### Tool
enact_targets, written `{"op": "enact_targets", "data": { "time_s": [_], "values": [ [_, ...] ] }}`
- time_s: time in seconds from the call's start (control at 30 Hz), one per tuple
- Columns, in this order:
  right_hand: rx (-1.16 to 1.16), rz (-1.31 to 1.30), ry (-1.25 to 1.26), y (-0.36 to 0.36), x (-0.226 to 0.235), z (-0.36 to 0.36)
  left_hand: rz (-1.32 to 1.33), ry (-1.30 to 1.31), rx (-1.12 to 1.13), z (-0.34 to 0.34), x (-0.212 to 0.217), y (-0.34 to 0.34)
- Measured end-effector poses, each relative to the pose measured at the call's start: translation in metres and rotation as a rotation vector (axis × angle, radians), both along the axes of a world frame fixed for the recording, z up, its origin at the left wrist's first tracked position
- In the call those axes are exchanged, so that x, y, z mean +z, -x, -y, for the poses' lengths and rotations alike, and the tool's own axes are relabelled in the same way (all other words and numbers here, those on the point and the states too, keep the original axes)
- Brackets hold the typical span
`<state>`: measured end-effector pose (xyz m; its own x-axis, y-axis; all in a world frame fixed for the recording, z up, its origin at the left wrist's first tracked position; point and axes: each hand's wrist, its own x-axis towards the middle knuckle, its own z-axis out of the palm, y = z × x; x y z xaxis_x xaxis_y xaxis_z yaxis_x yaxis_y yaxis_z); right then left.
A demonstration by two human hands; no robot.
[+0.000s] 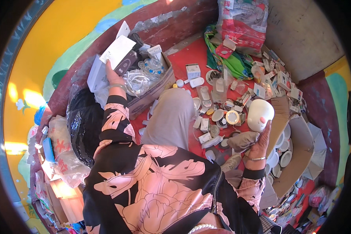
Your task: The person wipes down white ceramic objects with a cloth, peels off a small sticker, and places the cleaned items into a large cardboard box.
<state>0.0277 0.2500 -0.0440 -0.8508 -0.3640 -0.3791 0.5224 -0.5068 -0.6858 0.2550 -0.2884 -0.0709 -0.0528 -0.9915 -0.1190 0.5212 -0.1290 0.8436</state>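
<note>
My left hand [112, 74] reaches into a cardboard box [156, 89] at the upper left and grips a dark flat device with a white card on it [121, 54]. The box holds clear plastic packaging and white boxes. My right hand [261, 141] is raised on the right, holding a white rounded dome-shaped object [260, 114] with a small pink spot. Both arms wear black sleeves with a pink flower print, and each wrist has a bangle.
Small white boxes, round lamp parts and plastic blisters lie scattered on the red floor [191, 52]. A second cardboard box [300, 152] with round white discs stands at the right. A black plastic bag [82, 124] lies at the left, a printed sack [241, 23] at the top.
</note>
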Motion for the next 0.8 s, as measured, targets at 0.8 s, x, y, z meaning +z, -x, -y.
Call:
{"op": "enact_targets", "data": {
  "time_s": [0.8],
  "values": [
    [0.171,0.109,0.188,-0.009,0.035,0.006,0.187,1.031,-1.242,-0.267,0.1,0.17]
  ]
}}
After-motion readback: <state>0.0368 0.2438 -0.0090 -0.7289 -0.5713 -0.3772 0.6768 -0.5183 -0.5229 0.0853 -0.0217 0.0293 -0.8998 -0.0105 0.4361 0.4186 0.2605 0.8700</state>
